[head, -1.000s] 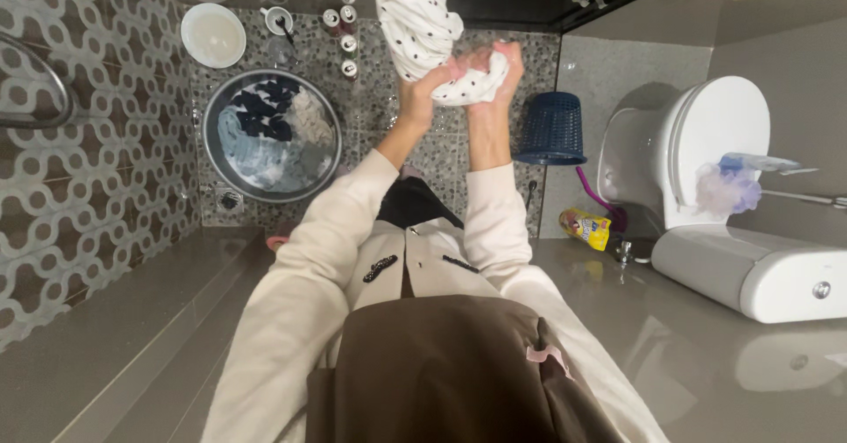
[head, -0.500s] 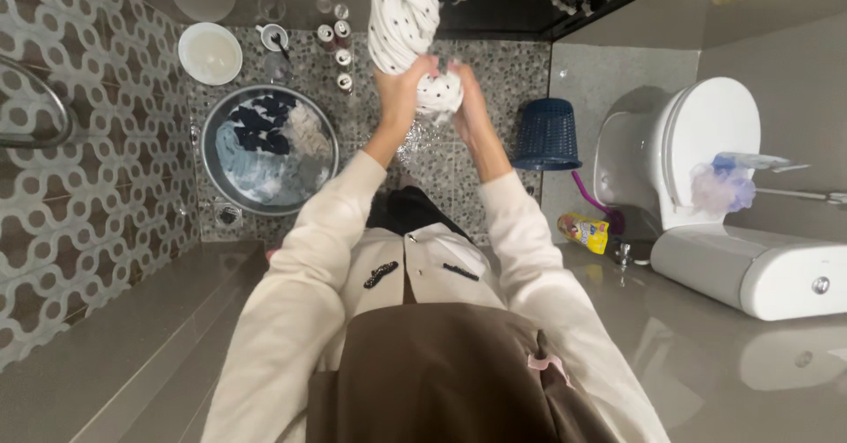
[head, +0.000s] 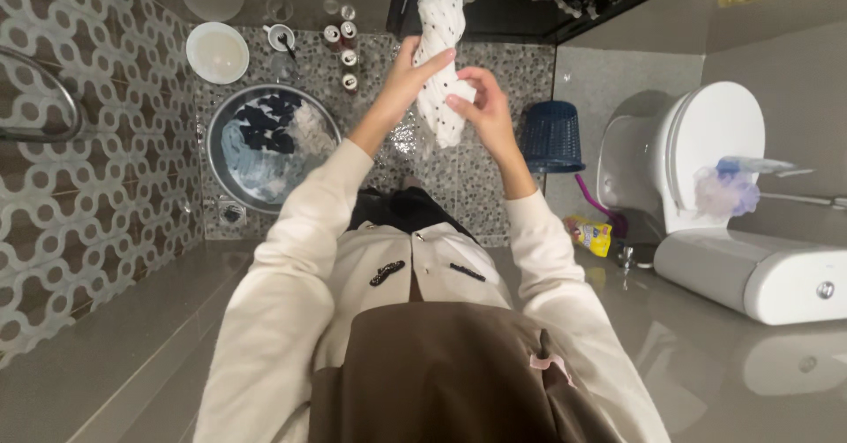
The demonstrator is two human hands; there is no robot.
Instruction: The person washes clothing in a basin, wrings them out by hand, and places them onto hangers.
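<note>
Both hands, left hand (head: 408,72) and right hand (head: 483,108), grasp a twisted white dotted cloth (head: 440,50) at upper centre of the frame, fingers wrapped around it, metal basin (head: 214,134) of laundry at upper left, toilet (head: 706,169) right.

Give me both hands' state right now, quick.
Left hand: closed on the white dotted cloth, gripping its twisted middle.
Right hand: closed on the same cloth, fingers pinching its lower end.
</note>
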